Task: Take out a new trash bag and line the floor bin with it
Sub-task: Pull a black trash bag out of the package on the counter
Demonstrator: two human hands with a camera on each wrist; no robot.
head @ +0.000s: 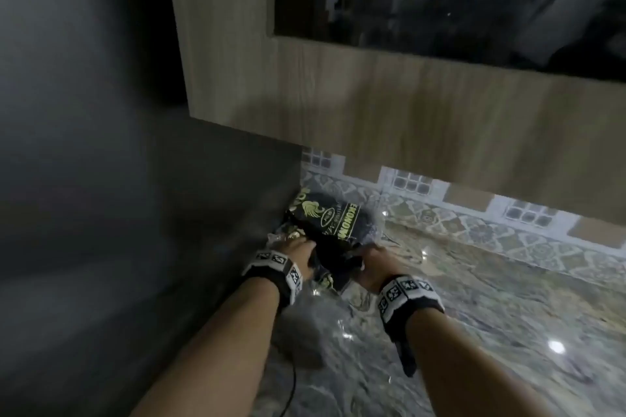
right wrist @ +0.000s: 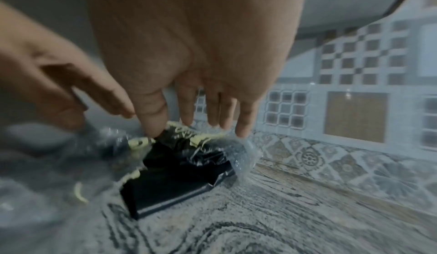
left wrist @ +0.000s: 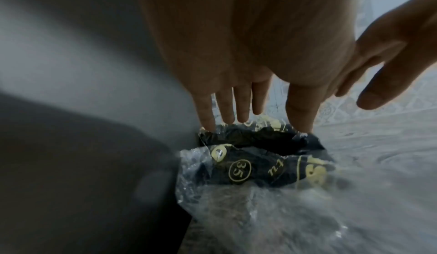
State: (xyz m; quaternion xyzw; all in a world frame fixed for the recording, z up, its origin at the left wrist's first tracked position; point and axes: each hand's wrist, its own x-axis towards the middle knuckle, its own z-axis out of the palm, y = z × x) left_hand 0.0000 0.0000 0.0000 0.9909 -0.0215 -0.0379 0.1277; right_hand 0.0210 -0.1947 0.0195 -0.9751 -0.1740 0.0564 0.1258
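Observation:
A pack of trash bags, black rolls in a clear wrapper with gold print, lies on the marbled countertop in the corner. Both hands are at its near, torn end. My left hand has straight fingers, and their tips touch the wrapper's mouth. My right hand is spread over the pack, its thumb pressing at the opening. A folded black bag sticks out of the wrapper towards me. No floor bin is in view.
A tall dark grey appliance walls off the left side right against the pack. Patterned wall tiles run behind the counter under a wooden cabinet. A thin black cable hangs by the counter's left front.

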